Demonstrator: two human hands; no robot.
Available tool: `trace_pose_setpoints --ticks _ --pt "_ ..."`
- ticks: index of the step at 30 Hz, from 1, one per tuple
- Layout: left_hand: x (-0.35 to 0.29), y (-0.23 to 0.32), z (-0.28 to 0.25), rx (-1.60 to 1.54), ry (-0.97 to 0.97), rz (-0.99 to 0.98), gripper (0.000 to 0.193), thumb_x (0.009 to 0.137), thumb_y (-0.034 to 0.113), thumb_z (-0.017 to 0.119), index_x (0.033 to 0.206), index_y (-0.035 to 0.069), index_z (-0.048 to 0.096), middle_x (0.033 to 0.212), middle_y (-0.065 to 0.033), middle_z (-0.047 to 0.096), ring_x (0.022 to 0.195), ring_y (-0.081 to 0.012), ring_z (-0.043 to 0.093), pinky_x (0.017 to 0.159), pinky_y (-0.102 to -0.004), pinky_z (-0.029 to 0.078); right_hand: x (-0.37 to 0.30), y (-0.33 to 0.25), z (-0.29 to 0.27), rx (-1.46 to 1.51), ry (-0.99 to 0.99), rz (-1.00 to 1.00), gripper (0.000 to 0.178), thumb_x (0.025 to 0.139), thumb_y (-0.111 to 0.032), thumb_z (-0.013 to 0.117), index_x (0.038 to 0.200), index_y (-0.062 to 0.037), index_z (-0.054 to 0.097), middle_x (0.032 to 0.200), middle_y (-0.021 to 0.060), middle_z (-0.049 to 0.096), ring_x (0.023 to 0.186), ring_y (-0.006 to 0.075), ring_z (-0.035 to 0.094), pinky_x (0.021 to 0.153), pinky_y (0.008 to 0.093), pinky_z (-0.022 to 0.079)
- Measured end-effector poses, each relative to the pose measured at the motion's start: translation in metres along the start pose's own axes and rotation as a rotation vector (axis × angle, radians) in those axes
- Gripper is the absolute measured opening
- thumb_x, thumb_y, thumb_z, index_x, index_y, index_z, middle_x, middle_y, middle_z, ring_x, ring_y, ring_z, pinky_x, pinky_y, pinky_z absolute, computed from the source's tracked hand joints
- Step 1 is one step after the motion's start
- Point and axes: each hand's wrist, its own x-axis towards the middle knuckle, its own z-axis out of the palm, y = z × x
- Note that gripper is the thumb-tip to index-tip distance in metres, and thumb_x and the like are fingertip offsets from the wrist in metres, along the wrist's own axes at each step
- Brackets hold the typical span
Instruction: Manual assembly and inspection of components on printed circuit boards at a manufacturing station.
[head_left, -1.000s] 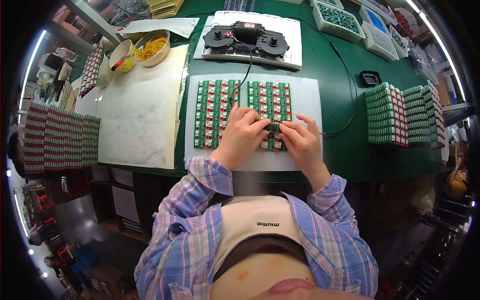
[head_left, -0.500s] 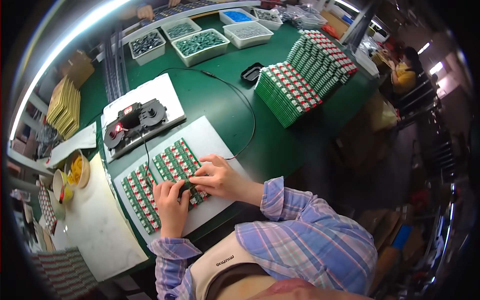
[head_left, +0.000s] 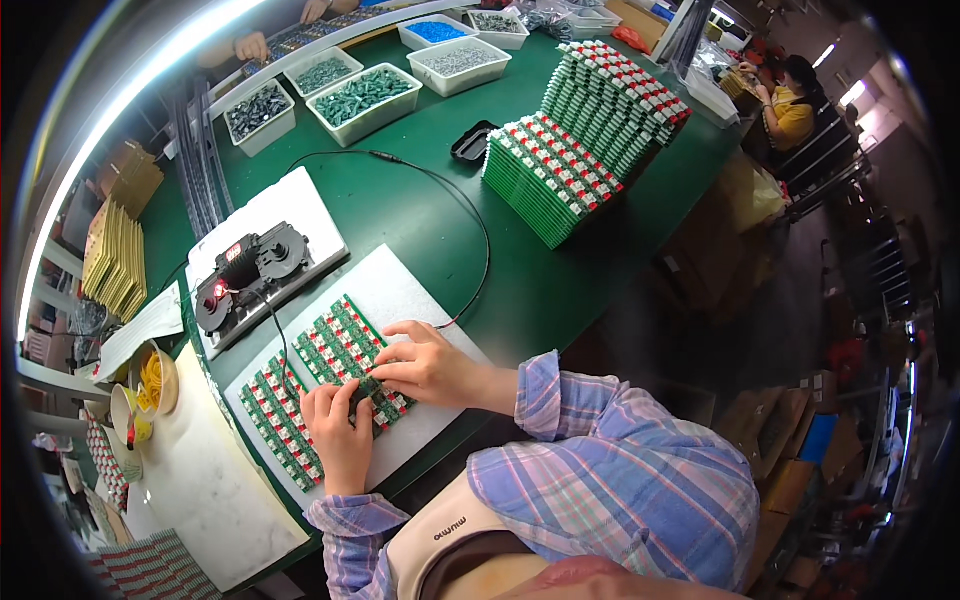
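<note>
So the green board sheet (head_left: 340,338) under both hands sat left of centre, low in the frame, on a pale mat (head_left: 410,292), with a second sheet (head_left: 280,425) just beside it on the left. Seemed like it'd be light and pretty stiff, the kind of thing that doesn't bend much before it's unhappy. The rows of little white and red parts on top looked like the fragile bit, so the bare outer edges would probably be the smart place to grab, one hand per side, no squeezing on the parts. The mat looked kinda smooth, so the sheet might slide if pushed.

The person's left hand (head_left: 340,435) had its fingers bent and close together near the sheet's lower end. The right hand (head_left: 425,362) came in from the right, thumb and fingers drawn in narrow. A small dark piece (head_left: 362,391) showed between the fingertips, but which hand gripped it, if either, couldn't be told.

As for writing: the cream top (head_left: 470,517) at bottom centre had dark lettering, upside down in the frame. The black device (head_left: 252,262) at left had a small light-coloured label, too tiny to make out. Nothing legible on the boards either.
</note>
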Motion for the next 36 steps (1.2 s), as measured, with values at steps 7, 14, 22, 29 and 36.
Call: trace_pose_setpoints --ticks 7,14,22,29,36 --pt "-0.002 -0.002 -0.008 0.028 0.0 0.021 0.033 0.08 0.005 0.072 0.113 0.009 0.072 0.1 -0.0071 0.061 0.1 -0.0286 0.056 0.113 -0.0524 0.035 0.005 0.001 0.006 0.006 -0.004 -0.026 0.021 0.084 -0.012 0.075 0.106 -0.012 0.073 0.111 0.0013 0.07 0.125 0.0329 0.054 0.105 0.0437 0.043" --pt "0.004 -0.001 -0.002 0.0 0.071 0.047 0.029 0.08 0.01 0.076 0.108 0.008 0.074 0.097 -0.0053 0.061 0.099 -0.027 0.055 0.11 -0.0488 0.037 0.006 -0.005 -0.005 -0.026 -0.038 -0.017 0.026 0.08 -0.006 0.075 0.106 -0.0107 0.075 0.111 0.0015 0.072 0.122 0.0331 0.056 0.106 0.0437 0.043" --pt "0.0 0.003 -0.004 0.119 0.119 0.06 0.027 0.08 0.011 0.076 0.107 0.01 0.076 0.096 -0.0044 0.061 0.101 -0.0271 0.055 0.114 -0.0512 0.034 0.01 -0.014 -0.006 -0.073 -0.063 -0.032 0.026 0.081 -0.007 0.075 0.106 -0.0111 0.075 0.11 0.0003 0.071 0.122 0.0314 0.056 0.105 0.0438 0.043" --pt "0.007 0.002 -0.003 0.126 0.036 0.047 0.025 0.08 0.011 0.076 0.105 0.01 0.076 0.093 -0.0035 0.06 0.098 -0.0266 0.053 0.114 -0.0501 0.035 0.018 -0.011 -0.012 -0.196 -0.12 -0.086 0.021 0.082 -0.007 0.075 0.102 -0.0121 0.075 0.107 -0.0016 0.072 0.117 0.0286 0.057 0.103 0.0425 0.044" --pt "0.006 0.003 -0.004 0.186 0.103 0.145 0.023 0.081 0.011 0.076 0.104 0.011 0.076 0.093 -0.0028 0.061 0.096 -0.0255 0.052 0.108 -0.0443 0.04 0.012 0.0 -0.006 -0.055 -0.127 -0.002 0.017 0.082 -0.008 0.075 0.098 -0.0133 0.076 0.103 -0.0034 0.073 0.112 0.0266 0.058 0.1 0.0409 0.046"
